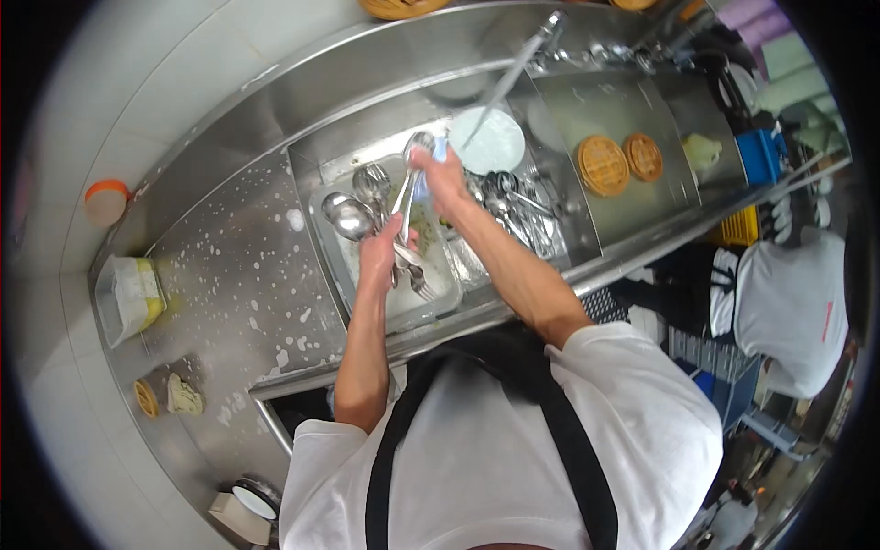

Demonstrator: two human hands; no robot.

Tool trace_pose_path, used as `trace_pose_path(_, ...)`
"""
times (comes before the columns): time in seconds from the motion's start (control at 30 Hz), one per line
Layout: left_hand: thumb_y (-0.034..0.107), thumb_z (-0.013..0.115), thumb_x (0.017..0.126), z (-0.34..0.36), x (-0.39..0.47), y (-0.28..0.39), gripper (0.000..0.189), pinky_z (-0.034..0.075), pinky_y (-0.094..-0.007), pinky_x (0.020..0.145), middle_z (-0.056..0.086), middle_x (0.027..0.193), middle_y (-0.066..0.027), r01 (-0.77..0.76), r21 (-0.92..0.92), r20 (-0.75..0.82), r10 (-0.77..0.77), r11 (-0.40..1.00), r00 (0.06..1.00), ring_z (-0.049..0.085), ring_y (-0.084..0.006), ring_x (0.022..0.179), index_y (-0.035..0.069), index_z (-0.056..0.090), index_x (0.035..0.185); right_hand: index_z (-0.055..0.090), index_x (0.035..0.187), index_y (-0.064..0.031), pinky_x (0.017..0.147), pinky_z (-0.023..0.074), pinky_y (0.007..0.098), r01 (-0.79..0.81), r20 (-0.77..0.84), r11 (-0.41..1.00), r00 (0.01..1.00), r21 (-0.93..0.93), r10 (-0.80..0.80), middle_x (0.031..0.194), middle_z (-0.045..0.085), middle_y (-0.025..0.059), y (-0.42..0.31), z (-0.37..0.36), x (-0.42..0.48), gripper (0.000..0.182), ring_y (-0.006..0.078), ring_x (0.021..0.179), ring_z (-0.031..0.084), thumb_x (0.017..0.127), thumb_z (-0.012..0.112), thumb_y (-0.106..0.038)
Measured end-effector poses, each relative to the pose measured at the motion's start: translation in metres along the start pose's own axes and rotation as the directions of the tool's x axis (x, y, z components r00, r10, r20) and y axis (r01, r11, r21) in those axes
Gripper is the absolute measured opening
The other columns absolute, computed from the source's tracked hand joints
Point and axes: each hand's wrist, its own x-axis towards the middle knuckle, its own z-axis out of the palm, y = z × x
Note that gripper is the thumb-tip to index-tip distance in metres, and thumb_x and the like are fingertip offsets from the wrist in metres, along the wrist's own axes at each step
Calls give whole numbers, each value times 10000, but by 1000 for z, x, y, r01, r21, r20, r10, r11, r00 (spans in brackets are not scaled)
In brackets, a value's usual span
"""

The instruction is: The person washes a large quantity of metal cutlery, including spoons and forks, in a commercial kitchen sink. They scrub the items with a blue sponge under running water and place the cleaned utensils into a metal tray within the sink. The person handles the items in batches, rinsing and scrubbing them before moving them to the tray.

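Observation:
My left hand (pixel 379 256) grips a bunch of metal cutlery by the handles. Large serving spoons (pixel 352 218) fan out beyond its fingers, and a fork (pixel 419 283) points down near its heel. With a light blue cloth (pixel 420 187), my right hand (pixel 445 182) closes around the bowl end of a metal spoon (pixel 401 195), whose handle runs down to my left hand. Both hands are above a clear plastic tub (pixel 450 302) of cloudy water in the steel sink. Just beyond my right hand, a round white dish (pixel 507 141) lies under running water.
Piled cutlery (pixel 519 210) fills the sink's right part. The tap (pixel 552 22) streams from the back. Woven steamer lids (pixel 603 165) float in the adjoining basin. Suds dot the left drainboard (pixel 234 240), where a plastic container (pixel 130 295) stands. A person (pixel 790 309) is behind on the right.

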Motion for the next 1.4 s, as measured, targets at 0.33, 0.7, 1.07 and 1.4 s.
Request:
trace_pose_path(0.33, 226, 612, 905, 23, -9, -16, 262, 408, -259, 435, 633, 724, -68, -70, 182, 70, 58, 981, 996, 523, -119, 502, 6, 584, 1045, 582, 976, 1, 575, 510, 340, -180, -143, 983, 972, 41, 184, 797, 620, 94, 47, -69, 1, 170, 203, 662, 618, 820, 635, -39)
trace_pose_path(0.7, 160, 602, 895, 3, 12, -46, 234, 457, -271, 490, 660, 793, -112, -57, -25, -36, 56, 998, 998, 573, -140, 584, -48, 609, 1000, 584, 942, 22, 726, 490, 405, 171, -168, 687, 902, -706, -397, 853, 624, 191, 7, -102, -13, 251, 331, 781, 615, 819, 672, -178)
trace_pose_path(1.07, 264, 609, 919, 32, -22, -19, 293, 401, -259, 466, 598, 652, -50, -30, -11, 156, 31, 999, 987, 505, -107, 524, -7, 692, 844, 535, 1159, -51, 694, 503, 330, -177, 157, 981, 974, 80, 163, 955, 612, 54, 30, -56, -44, 309, 152, 835, 599, 913, 621, -218)
trace_pose_path(1.4, 172, 559, 951, 43, -23, -39, 252, 428, -264, 424, 656, 747, -107, -246, 29, 138, 240, 969, 961, 523, -124, 464, -25, 569, 1109, 587, 1050, -11, 560, 509, 338, -170, -85, 976, 984, -134, 159, 826, 638, 85, 48, -61, -68, 217, 188, 662, 617, 892, 629, -154)
